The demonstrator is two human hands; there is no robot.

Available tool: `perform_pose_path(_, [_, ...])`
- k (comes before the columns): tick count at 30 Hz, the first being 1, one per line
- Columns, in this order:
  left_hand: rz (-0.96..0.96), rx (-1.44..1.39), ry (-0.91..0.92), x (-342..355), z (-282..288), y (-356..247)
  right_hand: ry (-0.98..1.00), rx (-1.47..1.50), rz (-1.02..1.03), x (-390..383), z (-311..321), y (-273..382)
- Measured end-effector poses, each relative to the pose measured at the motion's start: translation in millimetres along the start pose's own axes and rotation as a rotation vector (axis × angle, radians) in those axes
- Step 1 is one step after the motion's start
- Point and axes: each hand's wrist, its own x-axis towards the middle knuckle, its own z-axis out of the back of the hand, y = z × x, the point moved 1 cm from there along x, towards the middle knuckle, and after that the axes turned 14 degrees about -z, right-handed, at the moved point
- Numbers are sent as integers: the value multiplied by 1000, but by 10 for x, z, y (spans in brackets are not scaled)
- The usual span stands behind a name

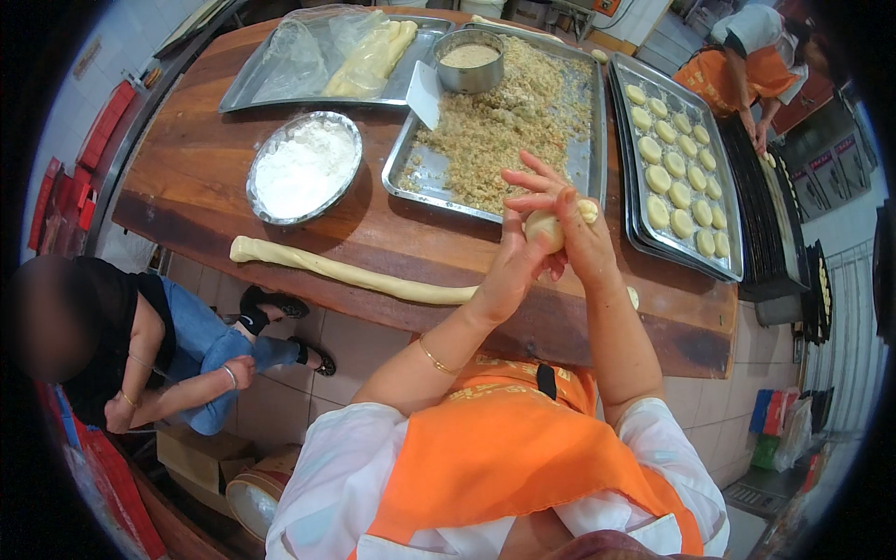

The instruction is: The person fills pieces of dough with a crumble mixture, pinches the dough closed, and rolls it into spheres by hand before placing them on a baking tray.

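Above the near edge of the table, my left hand (505,271) and my right hand (590,246) come together around a pale, rounded piece of dough (544,231). Part of the dough is hidden by my fingers and thumbs. Some fingers are stretched away from it, over the edge of the filling tray. Beneath my wrists a long rope of dough (345,278) lies along the wooden table. Just beyond my hands, crumbly tan filling (485,140) is spread over a metal tray (434,193), with a round metal tin (469,77) and a white scraper (424,95) on it.
A bowl of white flour (306,168) stands left of the filling tray. Behind it, another tray (241,93) carries dough (373,58) under plastic. Rows of flat dough rounds (680,194) fill stacked trays at right. One person (140,345) sits at left; another (747,61) works at far right.
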Motion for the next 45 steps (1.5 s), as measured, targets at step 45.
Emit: perform_pose_path(45, [129,874,581,-547,263,248,-431,-421,-248,-1145,490,-959])
